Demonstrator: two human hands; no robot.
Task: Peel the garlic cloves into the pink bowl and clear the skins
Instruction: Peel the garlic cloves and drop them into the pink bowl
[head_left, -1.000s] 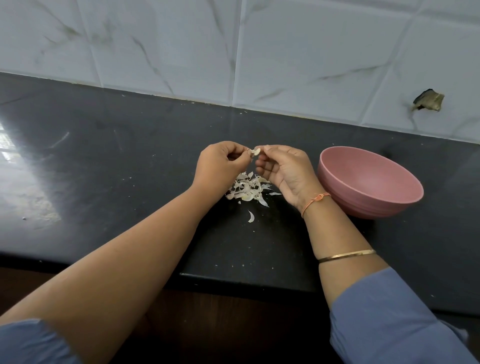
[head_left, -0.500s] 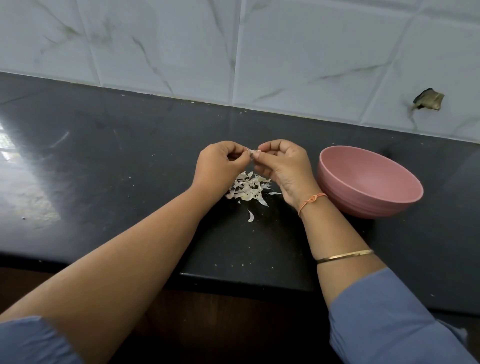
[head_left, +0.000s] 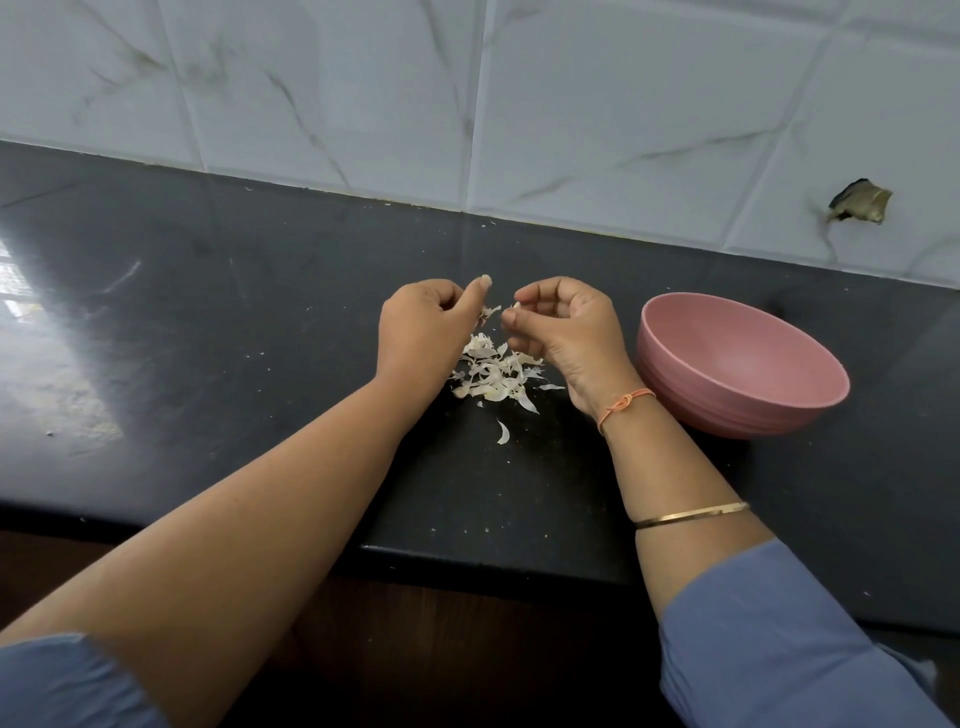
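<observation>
My right hand (head_left: 569, 332) pinches a small pale garlic clove (head_left: 516, 306) between thumb and fingertips, above the counter. My left hand (head_left: 423, 332) is a short gap to its left, fingers curled and thumb raised, with a torn bit of skin (head_left: 489, 312) at its fingertips. Below both hands lies a pile of papery white garlic skins (head_left: 493, 376), and one loose skin (head_left: 503, 431) sits nearer to me. The pink bowl (head_left: 727, 410) stands just right of my right wrist; the part of its inside that I see holds nothing.
The black stone counter (head_left: 234, 338) carries small skin crumbs around the pile and near its front edge (head_left: 493, 553). A white marbled tile wall (head_left: 571, 130) rises behind, with a broken hole (head_left: 857, 201) at the right.
My hands were pressed together on the clove; they have now pulled apart, a bit of skin going left with the left hand and the clove staying in the right.
</observation>
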